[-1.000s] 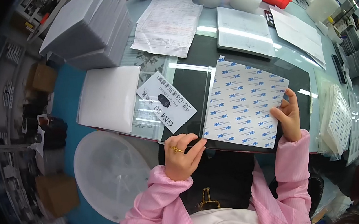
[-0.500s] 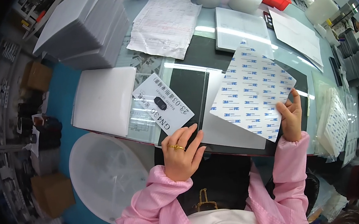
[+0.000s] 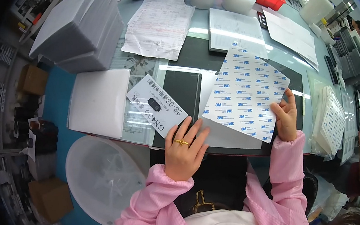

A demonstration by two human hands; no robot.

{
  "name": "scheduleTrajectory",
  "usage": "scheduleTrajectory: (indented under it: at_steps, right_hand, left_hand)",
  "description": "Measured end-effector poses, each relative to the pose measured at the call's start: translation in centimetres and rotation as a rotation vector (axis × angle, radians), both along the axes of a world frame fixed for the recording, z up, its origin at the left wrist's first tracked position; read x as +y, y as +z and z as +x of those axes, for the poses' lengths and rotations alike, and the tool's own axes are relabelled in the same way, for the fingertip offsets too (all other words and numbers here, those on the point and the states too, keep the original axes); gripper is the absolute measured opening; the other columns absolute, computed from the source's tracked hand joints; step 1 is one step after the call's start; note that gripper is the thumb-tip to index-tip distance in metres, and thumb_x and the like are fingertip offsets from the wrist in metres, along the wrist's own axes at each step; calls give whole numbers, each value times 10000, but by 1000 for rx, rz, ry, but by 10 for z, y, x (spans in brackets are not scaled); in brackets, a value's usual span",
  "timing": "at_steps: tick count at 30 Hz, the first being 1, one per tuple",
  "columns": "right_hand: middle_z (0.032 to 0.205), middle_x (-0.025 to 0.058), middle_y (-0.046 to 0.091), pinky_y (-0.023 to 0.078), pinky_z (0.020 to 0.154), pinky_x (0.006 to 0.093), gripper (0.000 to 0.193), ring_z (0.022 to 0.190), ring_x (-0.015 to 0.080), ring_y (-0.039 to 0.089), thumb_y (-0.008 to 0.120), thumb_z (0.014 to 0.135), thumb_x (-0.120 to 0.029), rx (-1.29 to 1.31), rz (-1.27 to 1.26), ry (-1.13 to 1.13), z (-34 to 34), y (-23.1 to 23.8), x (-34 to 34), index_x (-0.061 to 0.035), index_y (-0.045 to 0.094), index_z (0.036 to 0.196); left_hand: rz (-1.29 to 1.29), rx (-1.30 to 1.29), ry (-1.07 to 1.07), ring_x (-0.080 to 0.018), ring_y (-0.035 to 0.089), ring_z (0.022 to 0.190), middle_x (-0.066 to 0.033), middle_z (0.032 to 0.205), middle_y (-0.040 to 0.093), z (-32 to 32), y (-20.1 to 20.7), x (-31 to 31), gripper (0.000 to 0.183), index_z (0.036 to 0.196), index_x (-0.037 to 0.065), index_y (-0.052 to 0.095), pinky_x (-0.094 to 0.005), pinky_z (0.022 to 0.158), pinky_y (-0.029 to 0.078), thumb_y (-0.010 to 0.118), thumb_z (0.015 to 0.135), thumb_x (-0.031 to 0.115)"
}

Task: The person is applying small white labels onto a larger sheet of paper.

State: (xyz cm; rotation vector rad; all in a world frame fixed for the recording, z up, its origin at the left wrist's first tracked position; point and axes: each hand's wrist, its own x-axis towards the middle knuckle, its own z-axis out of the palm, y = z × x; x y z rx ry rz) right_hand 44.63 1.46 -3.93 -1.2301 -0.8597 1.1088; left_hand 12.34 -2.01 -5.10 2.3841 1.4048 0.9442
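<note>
Glass-topped bench [image 3: 206, 34] carries papers; left hand [image 3: 185, 149] lies spread, right hand [image 3: 285, 116] pinches printed adhesive sheet [image 3: 244, 94]; blue floor [image 3: 62, 108].

Grey sheet [image 3: 231, 135] partly hidden beneath printed sheet [image 3: 246, 93]

Sheet your right hand [image 3: 285, 118] lifts: thin paper liner [image 3: 245, 94], smooth, faint sheen, printed blue.
Under your left hand [image 3: 185, 148]: pale film sheet [image 3: 229, 135], matt, flexible.
Surface [image 3: 182, 54] beyond your hands: glass top, glossy, mirroring lamps.
Your sleeves [image 3: 155, 204]: pink woven cloth, matt.
Left of your left hand: white foam-like stack [image 3: 99, 101], matt.
</note>
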Motion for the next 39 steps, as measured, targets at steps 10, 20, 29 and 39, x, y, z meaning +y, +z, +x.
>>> scheduleTrajectory:
  at_steps: [10,20,29,39]
  right_hand:
    - [1143,231,663,574,851,345,670,1002,259,689,633,846,69,-107,34,155,-4,-5,-6,-42,325,1431]
    - [1168,212,661,563,874,340,664,1045,246,673,666,856,40,-128,37,230,-4,-7,-7,-70,349,1429]
    - [1198,224,649,559,891,347,651,1081,259,661,667,859,50,-120,19,251,-2,-8,-7,-92,373,1423]
    - [1189,216,654,577,860,348,668,1062,254,672,688,856,37,-133,10,240,-2,-9,-8,-103,372,1428]
  left_hand:
    - [94,-27,12,-225,571,1194,-35,1254,638,-25,-20,-23,218,1016,165,759,-434,1077,370,753,799,141]
    - [122,-125,-7,-248,609,1124,-36,1168,651,-28,-31,-26,279,1002,172,757,-482,1058,397,790,741,77]
    - [126,-128,-1,-245,613,1122,-29,1150,656,-28,-31,-27,287,1013,178,755,-480,1058,396,788,746,80]
    - [127,-126,1,-239,610,1128,-23,1148,651,-29,-33,-28,292,1020,188,755,-471,1059,396,783,749,83]
